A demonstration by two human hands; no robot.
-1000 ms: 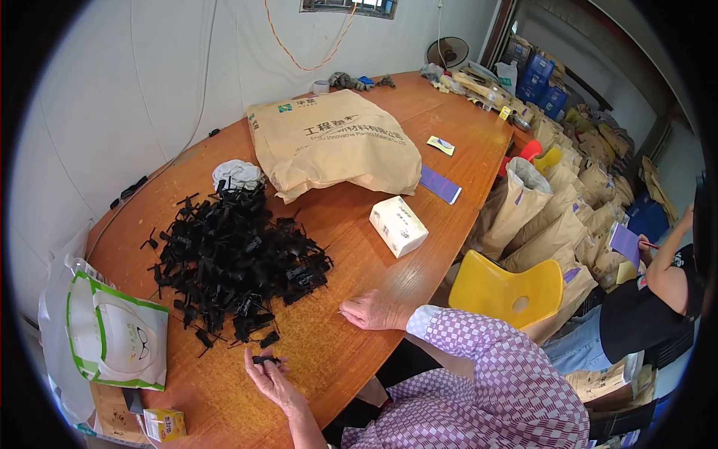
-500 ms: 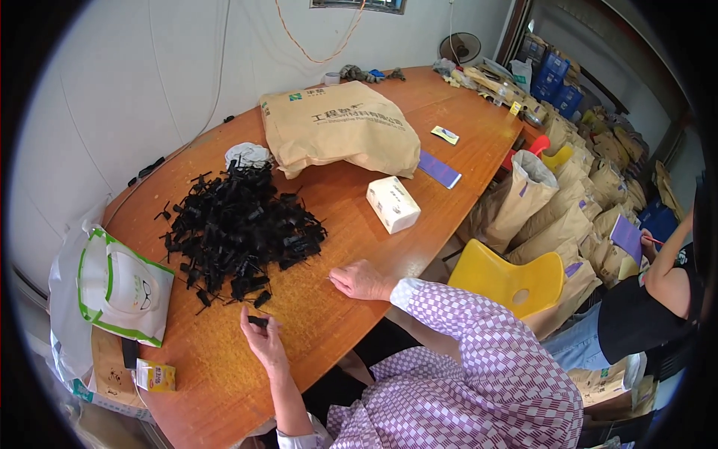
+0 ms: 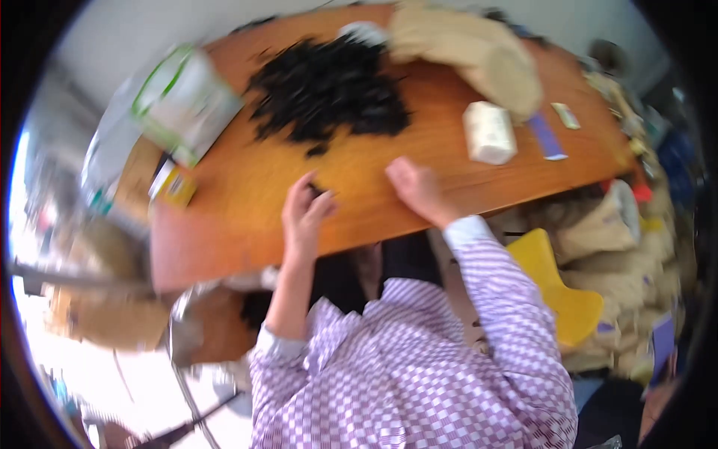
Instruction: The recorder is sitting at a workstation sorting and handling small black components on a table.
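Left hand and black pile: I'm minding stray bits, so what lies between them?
Head view: tabletop, and a black bit beside the pile; blur hides whether those two touch.

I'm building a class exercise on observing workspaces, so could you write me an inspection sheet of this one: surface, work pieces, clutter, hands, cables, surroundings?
Surface: brown wooden table with a curved-looking edge, bent partly by the lens.
Work pieces: heap of black parts toward the back; a small black part in the left hand.
Clutter: green-edged white bag, yellow-and-white box, white pack, flat purple item, tan sack.
Hands: left hand holds the small part; right hand curled, contents unclear.
Cables: nothing seen clearly; picture blurred.
Surroundings: yellow chair and paper sacks at right; another person partly visible, lower right.
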